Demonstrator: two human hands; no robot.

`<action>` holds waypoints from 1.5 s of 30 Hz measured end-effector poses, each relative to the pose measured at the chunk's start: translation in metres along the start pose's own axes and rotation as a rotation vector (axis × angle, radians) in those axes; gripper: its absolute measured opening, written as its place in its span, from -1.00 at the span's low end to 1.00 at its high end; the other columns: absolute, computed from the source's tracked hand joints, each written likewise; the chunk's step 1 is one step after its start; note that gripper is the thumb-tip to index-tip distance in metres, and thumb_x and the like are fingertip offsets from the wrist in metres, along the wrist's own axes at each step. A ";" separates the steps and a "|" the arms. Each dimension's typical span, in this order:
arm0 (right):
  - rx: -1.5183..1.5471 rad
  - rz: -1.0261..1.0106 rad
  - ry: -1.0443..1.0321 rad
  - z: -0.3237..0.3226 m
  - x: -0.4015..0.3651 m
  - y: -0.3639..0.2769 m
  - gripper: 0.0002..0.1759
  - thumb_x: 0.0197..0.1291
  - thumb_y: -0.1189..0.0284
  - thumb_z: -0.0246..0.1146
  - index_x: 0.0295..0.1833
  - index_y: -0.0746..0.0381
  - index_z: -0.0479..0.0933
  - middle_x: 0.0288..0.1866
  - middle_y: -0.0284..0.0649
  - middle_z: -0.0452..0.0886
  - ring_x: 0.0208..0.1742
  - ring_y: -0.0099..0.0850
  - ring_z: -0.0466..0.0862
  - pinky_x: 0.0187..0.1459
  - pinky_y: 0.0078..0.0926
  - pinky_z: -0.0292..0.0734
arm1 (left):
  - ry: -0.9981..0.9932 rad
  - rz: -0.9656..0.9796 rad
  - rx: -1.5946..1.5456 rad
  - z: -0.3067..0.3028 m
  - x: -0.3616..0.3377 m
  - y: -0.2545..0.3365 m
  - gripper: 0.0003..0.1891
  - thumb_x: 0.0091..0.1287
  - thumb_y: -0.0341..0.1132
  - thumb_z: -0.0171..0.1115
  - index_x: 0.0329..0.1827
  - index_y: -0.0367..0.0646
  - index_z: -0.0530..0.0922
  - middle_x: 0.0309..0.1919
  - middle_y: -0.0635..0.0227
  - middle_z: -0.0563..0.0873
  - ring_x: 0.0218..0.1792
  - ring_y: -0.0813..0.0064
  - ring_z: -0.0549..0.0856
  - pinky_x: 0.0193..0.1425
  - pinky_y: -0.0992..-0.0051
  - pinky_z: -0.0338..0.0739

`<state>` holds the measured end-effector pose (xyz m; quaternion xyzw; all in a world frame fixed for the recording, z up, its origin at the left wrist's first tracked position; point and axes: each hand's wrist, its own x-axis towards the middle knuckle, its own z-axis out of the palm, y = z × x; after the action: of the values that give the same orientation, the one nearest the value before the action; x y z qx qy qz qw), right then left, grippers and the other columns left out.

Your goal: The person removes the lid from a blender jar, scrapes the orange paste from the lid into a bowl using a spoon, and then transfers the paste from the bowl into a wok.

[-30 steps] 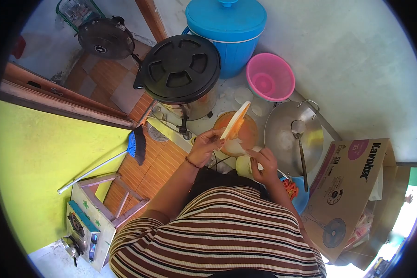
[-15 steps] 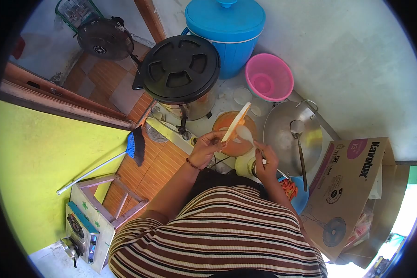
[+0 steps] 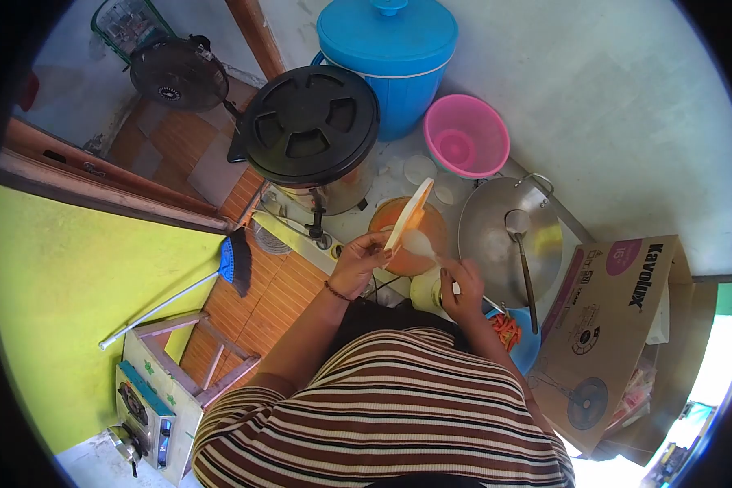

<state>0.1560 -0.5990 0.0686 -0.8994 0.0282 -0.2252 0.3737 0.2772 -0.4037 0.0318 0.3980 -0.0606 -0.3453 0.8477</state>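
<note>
My left hand [image 3: 359, 264] grips the lower end of a pale, flat, round-edged lid-like piece [image 3: 410, 211]. It stands tilted on edge, with orange residue on the face toward my right hand. My right hand [image 3: 464, 290] is closed on the handle of a whitish spoon [image 3: 417, 241], whose bowl is close to that face. Below both is a round container of orange mixture [image 3: 411, 264]. Just under my right hand sits a pale yellowish container [image 3: 424, 289], partly hidden. A blue bowl [image 3: 529, 345] holding red-orange chilli-like pieces [image 3: 506, 331] lies beside my right forearm.
A metal wok [image 3: 484, 236] with a ladle [image 3: 525, 264] stands to the right, near a cardboard box [image 3: 606, 333]. Behind are a pink basin [image 3: 466, 136], a blue lidded bucket [image 3: 390, 49] and a black-lidded pot [image 3: 309, 122]. A broom [image 3: 234, 262] leans left.
My right hand and the spoon have shifted slightly up and left along the pale piece. The left hand keeps its hold. The whole view has moved a little.
</note>
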 end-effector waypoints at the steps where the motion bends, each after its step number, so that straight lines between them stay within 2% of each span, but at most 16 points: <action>1: -0.016 -0.032 -0.004 0.000 -0.001 0.001 -0.61 -0.01 0.74 0.22 -0.01 0.28 0.63 -0.47 -0.18 0.42 -0.44 -0.28 0.48 -0.39 -0.37 0.37 | 0.003 -0.002 0.008 -0.001 0.001 0.000 -0.65 0.24 -0.49 0.37 0.11 -0.24 0.60 0.00 0.37 0.67 0.01 0.57 0.59 0.16 0.51 0.44; 3: -0.047 -0.094 -0.011 0.003 -0.003 0.002 -0.60 -0.03 0.73 0.22 -0.02 0.27 0.63 -0.45 -0.17 0.44 -0.43 -0.26 0.49 -0.39 -0.34 0.38 | 0.009 -0.008 0.025 -0.004 0.001 0.000 -0.65 0.24 -0.51 0.36 0.11 -0.26 0.59 0.11 0.33 0.63 0.07 0.56 0.56 0.17 0.51 0.44; 6: -0.140 -0.130 -0.038 0.006 -0.004 0.007 -0.61 -0.05 0.72 0.22 -0.03 0.26 0.63 -0.42 -0.16 0.47 -0.39 -0.21 0.51 -0.35 -0.30 0.41 | -0.008 -0.004 -0.013 -0.004 0.000 0.002 -0.64 0.24 -0.52 0.36 0.12 -0.26 0.59 0.11 0.33 0.64 0.07 0.57 0.57 0.16 0.52 0.44; 9: -0.105 -0.073 -0.022 0.009 -0.008 0.012 -0.60 -0.04 0.72 0.22 -0.02 0.27 0.62 -0.39 -0.15 0.49 -0.34 -0.19 0.54 -0.30 -0.28 0.44 | -0.008 0.000 -0.019 -0.004 0.000 0.001 -0.62 0.24 -0.51 0.37 0.13 -0.26 0.59 0.08 0.33 0.64 0.05 0.57 0.58 0.14 0.53 0.45; 12: -0.011 0.004 -0.028 0.007 -0.008 0.006 -0.61 -0.02 0.71 0.22 -0.01 0.26 0.61 -0.36 -0.13 0.51 -0.30 -0.17 0.56 -0.26 -0.28 0.46 | 0.006 0.001 -0.026 -0.006 0.000 -0.001 -0.65 0.25 -0.52 0.34 0.12 -0.25 0.59 0.01 0.32 0.68 0.06 0.50 0.60 0.26 0.45 0.42; 15: -0.012 -0.010 -0.049 0.008 -0.009 0.005 -0.62 0.02 0.71 0.22 0.00 0.27 0.60 -0.35 -0.11 0.51 -0.31 -0.17 0.56 -0.26 -0.28 0.47 | 0.014 -0.013 -0.029 -0.007 -0.001 -0.002 -0.65 0.26 -0.53 0.32 0.13 -0.26 0.59 0.02 0.30 0.68 0.07 0.49 0.61 0.26 0.44 0.42; 18: 0.040 0.044 -0.063 0.010 -0.011 0.005 -0.65 0.05 0.70 0.22 0.00 0.27 0.60 -0.36 -0.11 0.50 -0.34 -0.17 0.54 -0.28 -0.28 0.45 | 0.009 -0.012 -0.032 -0.005 -0.002 0.001 -0.62 0.26 -0.51 0.34 0.16 -0.25 0.58 -0.02 0.36 0.68 0.01 0.57 0.61 0.15 0.51 0.47; 21: -0.015 0.030 -0.095 0.013 -0.015 0.014 -0.66 0.06 0.69 0.22 -0.01 0.27 0.61 -0.36 -0.10 0.49 -0.35 -0.17 0.53 -0.28 -0.29 0.44 | 0.012 0.005 -0.050 -0.006 -0.002 0.000 -0.63 0.26 -0.52 0.33 0.15 -0.24 0.58 -0.03 0.35 0.69 0.02 0.56 0.61 0.18 0.49 0.47; 24: -0.010 0.144 -0.086 0.015 -0.022 0.020 -0.68 0.06 0.67 0.24 -0.03 0.26 0.61 -0.37 -0.11 0.49 -0.36 -0.17 0.53 -0.29 -0.30 0.43 | 0.013 -0.007 -0.073 -0.007 -0.002 0.000 -0.63 0.26 -0.53 0.33 0.14 -0.23 0.58 -0.01 0.34 0.69 0.03 0.55 0.62 0.21 0.47 0.46; 27: 0.014 0.054 -0.035 0.013 -0.020 0.017 -0.69 0.07 0.67 0.23 -0.03 0.26 0.61 -0.39 -0.12 0.49 -0.36 -0.17 0.52 -0.29 -0.29 0.42 | 0.013 0.015 -0.040 -0.015 0.000 -0.008 -0.61 0.30 -0.50 0.29 0.20 -0.30 0.52 0.09 0.22 0.66 0.11 0.44 0.62 0.30 0.38 0.45; 30: 0.018 0.024 -0.013 0.017 -0.021 0.021 -0.70 0.06 0.67 0.22 -0.05 0.25 0.62 -0.40 -0.14 0.49 -0.37 -0.19 0.52 -0.29 -0.27 0.41 | -0.014 -0.005 -0.154 -0.017 0.000 -0.011 -0.60 0.32 -0.49 0.28 0.22 -0.31 0.50 0.11 0.21 0.66 0.13 0.41 0.62 0.30 0.37 0.46; 33: -0.038 0.142 -0.048 0.013 -0.021 0.022 -0.71 0.05 0.67 0.23 -0.07 0.24 0.63 -0.38 -0.15 0.51 -0.36 -0.19 0.53 -0.27 -0.28 0.41 | -0.011 0.013 -0.157 -0.017 0.001 -0.010 -0.60 0.33 -0.47 0.26 0.23 -0.32 0.49 0.11 0.21 0.65 0.14 0.40 0.62 0.30 0.37 0.46; 39: -0.048 -0.110 -0.042 0.007 -0.012 0.005 -0.64 -0.03 0.66 0.24 -0.05 0.22 0.64 -0.29 -0.16 0.56 -0.30 -0.22 0.57 -0.26 -0.29 0.42 | -0.006 0.015 -0.134 -0.015 0.003 -0.009 -0.62 0.36 -0.43 0.24 0.22 -0.32 0.49 0.10 0.22 0.66 0.13 0.41 0.63 0.30 0.36 0.46; 42: -0.111 -0.156 -0.069 0.010 -0.010 0.008 -0.59 -0.06 0.64 0.25 -0.02 0.18 0.65 -0.26 -0.15 0.58 -0.27 -0.22 0.58 -0.24 -0.29 0.44 | 0.007 0.000 -0.152 -0.015 0.003 -0.012 -0.63 0.37 -0.42 0.23 0.21 -0.31 0.49 0.09 0.22 0.67 0.14 0.41 0.63 0.29 0.36 0.47; 45: -0.160 -0.119 -0.055 0.013 -0.015 0.019 -0.57 -0.07 0.64 0.25 0.00 0.15 0.66 -0.24 -0.15 0.58 -0.24 -0.22 0.59 -0.22 -0.27 0.46 | 0.025 -0.045 -0.230 -0.007 0.002 -0.005 -0.67 0.33 -0.49 0.26 0.15 -0.32 0.55 0.03 0.26 0.68 0.08 0.48 0.62 0.28 0.43 0.43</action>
<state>0.1501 -0.6007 0.0417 -0.9323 -0.0177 -0.2192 0.2873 0.2784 -0.4025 0.0228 0.3036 -0.0012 -0.3638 0.8806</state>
